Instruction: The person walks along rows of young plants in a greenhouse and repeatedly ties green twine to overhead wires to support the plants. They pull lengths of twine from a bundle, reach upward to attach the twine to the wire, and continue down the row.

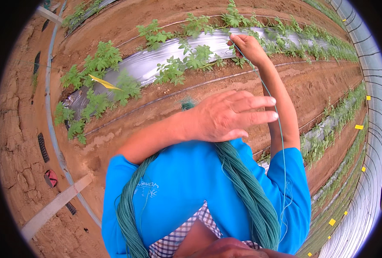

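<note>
My right hand [247,48] is raised at the upper right, fingers pinched on a strand of green twine [281,135] beside a leafy plant. From there the strand runs down past my forearm to my blue shirt. My left hand [226,116] is palm-down in front of my chest, two fingers stretched out and the thumb apart. Its fingertips are at the strand; whether they touch it is unclear. A thick hank of green twine [246,190] hangs around my neck, down both sides of my chest. Part of it is hidden behind my left hand and forearm.
Young leafy plants [171,69] grow along a bed covered in silvery plastic mulch [139,64]. A yellow card [105,83] stands among them. Thin hoses [191,87] follow the soil rows. A pale pipe [50,96] and a concrete beam [57,206] lie left; the greenhouse wall [376,106] curves right.
</note>
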`<state>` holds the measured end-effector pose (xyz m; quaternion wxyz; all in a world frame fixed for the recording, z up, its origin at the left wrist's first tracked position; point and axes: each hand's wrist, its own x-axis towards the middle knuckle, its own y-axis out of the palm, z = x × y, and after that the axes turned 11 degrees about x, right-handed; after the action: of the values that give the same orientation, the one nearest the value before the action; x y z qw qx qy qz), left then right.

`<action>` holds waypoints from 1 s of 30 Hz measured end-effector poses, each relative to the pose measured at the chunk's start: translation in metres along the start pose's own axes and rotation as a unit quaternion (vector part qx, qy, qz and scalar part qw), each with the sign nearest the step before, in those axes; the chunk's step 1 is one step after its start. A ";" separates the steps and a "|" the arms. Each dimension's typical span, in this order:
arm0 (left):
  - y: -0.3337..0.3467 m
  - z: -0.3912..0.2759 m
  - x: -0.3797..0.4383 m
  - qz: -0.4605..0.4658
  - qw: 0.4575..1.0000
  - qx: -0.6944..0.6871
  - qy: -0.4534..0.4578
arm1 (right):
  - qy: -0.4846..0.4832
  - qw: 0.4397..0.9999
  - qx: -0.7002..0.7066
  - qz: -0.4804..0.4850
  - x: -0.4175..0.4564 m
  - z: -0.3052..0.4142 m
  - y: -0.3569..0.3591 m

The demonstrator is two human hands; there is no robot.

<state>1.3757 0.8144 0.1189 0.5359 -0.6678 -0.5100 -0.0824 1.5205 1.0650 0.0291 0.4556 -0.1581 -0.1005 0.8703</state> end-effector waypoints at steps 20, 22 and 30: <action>-0.030 0.125 -0.127 -0.033 0.851 0.034 -0.522 | -0.300 0.877 0.065 0.370 -0.150 0.111 0.072; -0.035 0.098 -0.125 -0.019 0.875 0.020 -0.483 | -0.364 0.903 -0.020 0.226 -0.141 0.118 0.088; -0.083 0.035 -0.124 -0.013 0.872 -0.044 -0.487 | -0.145 0.959 0.011 0.244 -0.085 0.051 0.110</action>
<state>1.2391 0.7609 0.0754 0.1889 -0.6396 -0.7107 0.2239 1.4637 0.9316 0.0566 0.2115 -0.0452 -0.1141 0.9696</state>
